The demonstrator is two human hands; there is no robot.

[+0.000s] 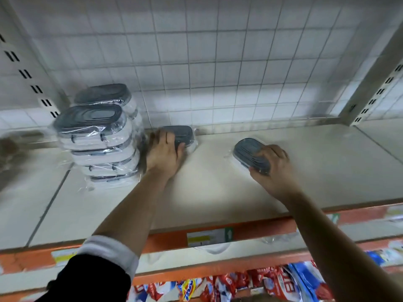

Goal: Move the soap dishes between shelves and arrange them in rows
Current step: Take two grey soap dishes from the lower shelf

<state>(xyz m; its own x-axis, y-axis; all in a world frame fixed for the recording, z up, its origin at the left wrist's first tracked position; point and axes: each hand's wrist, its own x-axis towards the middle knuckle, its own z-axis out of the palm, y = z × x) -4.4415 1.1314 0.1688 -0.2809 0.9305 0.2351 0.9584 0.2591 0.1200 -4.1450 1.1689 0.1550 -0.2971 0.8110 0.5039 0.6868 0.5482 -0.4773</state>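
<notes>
Far left: two stacks of wrapped soap dishes on the top shelf. The front stack leans a bit. The rear stack sits behind it, close to the wire grid back.

Just right of the stacks, my left hand grips a single grey-lidded soap dish. My fingers are curled over its near end. That dish is at the back edge of the shelf, against the grid.

Further right, well apart, my right hand grasps a second soap dish by its near end, thumb underneath. This one is mid-shelf, skewed, with the far end pointing back-left. Can't tell if it's down on the shelf or just off it.

Below: orange shelf edge with a price label, and coloured packets on the lower level.
</notes>
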